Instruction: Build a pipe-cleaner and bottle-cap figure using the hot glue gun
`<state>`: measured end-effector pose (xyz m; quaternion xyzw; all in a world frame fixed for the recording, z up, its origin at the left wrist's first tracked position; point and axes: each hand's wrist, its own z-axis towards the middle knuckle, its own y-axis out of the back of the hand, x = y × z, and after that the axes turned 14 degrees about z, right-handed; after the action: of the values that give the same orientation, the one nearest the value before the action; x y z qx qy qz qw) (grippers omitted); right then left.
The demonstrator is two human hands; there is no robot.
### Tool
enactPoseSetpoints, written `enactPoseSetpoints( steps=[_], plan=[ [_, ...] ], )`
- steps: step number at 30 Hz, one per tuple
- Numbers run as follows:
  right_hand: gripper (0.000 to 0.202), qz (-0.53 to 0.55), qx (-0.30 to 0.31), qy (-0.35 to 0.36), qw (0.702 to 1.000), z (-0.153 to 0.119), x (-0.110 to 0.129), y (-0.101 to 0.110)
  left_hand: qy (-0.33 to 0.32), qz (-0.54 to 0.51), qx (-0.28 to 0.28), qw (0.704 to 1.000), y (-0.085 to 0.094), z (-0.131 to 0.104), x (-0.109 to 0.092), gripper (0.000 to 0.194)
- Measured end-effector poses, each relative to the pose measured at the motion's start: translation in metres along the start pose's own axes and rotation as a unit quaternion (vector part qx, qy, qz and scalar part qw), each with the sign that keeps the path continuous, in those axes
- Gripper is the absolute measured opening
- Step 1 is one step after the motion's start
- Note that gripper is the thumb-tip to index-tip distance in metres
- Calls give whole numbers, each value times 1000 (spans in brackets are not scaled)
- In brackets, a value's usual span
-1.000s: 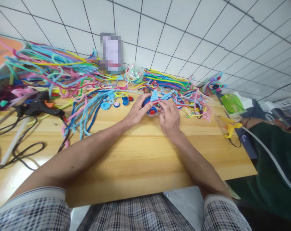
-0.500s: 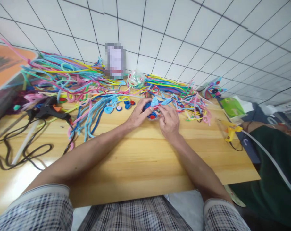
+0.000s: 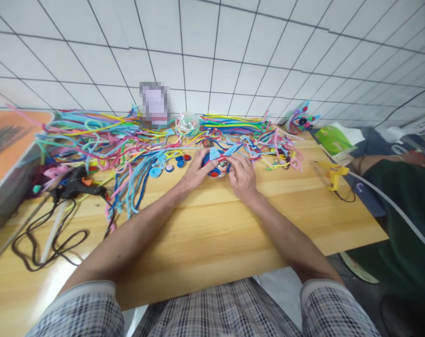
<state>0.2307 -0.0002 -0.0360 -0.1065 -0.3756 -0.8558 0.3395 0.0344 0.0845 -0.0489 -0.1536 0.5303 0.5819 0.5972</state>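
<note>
Between my hands is a small round pipe-cleaner craft (image 3: 214, 173), with red and blue coiled discs in front and light-blue pointed ears on top. It seems built on a clear ball, though my fingers cover much of it. My left hand (image 3: 195, 174) is closed around its left side, thumb across the front. On the opposite side, my right hand (image 3: 243, 177) pinches at the craft near a red strip below the ears. Just left of my left hand lie several coiled discs (image 3: 180, 163) in blue and red, and a light-blue coil (image 3: 155, 172).
Heaps of pipe cleaners (image 3: 103, 135) line the tiled wall, around a clear ball (image 3: 187, 123). A black glue gun (image 3: 79, 183) with its cord lies left, a yellow glue gun (image 3: 336, 177) right. A decorated animal head (image 3: 301, 120) stands back right. Another person's arm (image 3: 381, 164) shows at right.
The camera view has tilted and shifted, so the table sits differently in the frame. Both my hands keep hold of the craft, with only slight finger movement.
</note>
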Motion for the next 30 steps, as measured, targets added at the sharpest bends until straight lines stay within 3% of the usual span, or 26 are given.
enactPoseSetpoints(
  steps=[5, 14, 23, 30],
  plan=[
    [37, 4, 3, 8, 1000, 2, 1, 0, 8, 5, 17, 1000, 0, -4, 1, 61],
    [42, -16, 49, 16, 999, -7, 3, 8, -23, 32, -3, 999, -3, -7, 1, 56],
    [57, 17, 56, -13, 998, -21, 8, 1, 39, -57, -20, 997, -7, -11, -2, 54],
    [71, 50, 7, 32, 998, -20, 8, 5, 23, -91, -40, 995, -8, -13, -16, 61]
  ],
)
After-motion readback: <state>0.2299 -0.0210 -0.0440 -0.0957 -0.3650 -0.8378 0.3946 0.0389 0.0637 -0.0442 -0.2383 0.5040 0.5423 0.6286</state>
